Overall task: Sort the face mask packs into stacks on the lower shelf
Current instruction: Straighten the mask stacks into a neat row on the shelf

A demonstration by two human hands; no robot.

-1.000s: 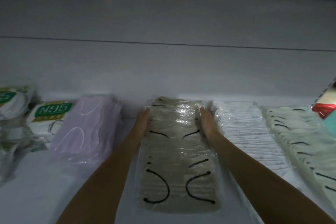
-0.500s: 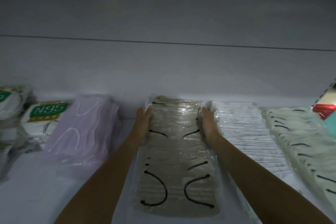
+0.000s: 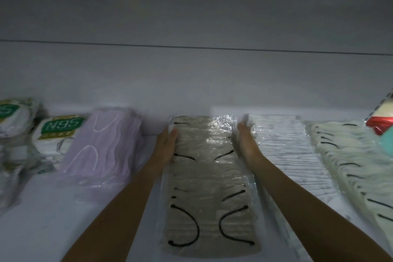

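Grey face mask packs (image 3: 209, 176) with black ear loops lie as a long stack mid-shelf, on the white lower shelf (image 3: 42, 219). Left hand (image 3: 165, 147) and right hand (image 3: 246, 144) lie flat against its far sides, fingers straight, pressing inward, gripping nothing. Lilac mask stack (image 3: 102, 147) and N95 packs (image 3: 59, 130) to left; white mask stack (image 3: 285, 151) and pale masks (image 3: 348, 166) to right.

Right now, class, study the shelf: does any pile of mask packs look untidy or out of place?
Yes. The white packs with green N95 labels at the far left lie heaped and tilted, with loops straggling, unlike the flat rows beside them. A red and teal packet at the right edge matches no row.
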